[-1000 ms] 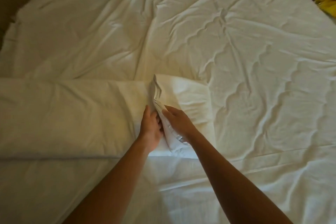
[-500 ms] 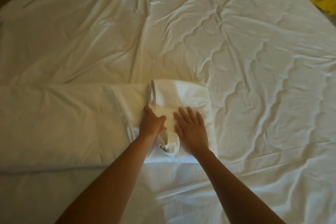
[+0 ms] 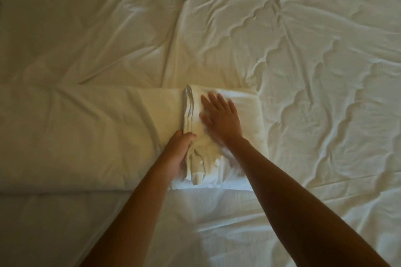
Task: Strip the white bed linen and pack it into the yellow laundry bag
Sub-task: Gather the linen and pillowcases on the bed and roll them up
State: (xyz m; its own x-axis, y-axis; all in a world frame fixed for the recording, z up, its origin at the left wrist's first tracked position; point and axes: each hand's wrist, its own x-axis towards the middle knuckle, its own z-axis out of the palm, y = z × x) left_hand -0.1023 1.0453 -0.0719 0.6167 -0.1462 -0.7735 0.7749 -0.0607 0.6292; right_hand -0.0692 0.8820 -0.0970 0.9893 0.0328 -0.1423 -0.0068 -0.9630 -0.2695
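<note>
Left hand (image 3: 181, 149) grips the bunched edge of the folded white linen (image 3: 249, 112); right hand (image 3: 221, 117) presses it flat, fingers (image 3: 213, 98) spread wide, mid-bed (image 3: 325, 71).

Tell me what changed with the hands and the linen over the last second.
The right hand let go of the folded linen, opened flat and slid forward over its top. The left hand stayed gripping the linen's bunched near edge. The sheet on the bed stayed put.

A bedroom is shown: the view is filled by a wide bed (image 3: 303, 71) covered in creased white linen (image 3: 130, 28), on which a folded length of the same cloth (image 3: 86, 132) is laid.
</note>
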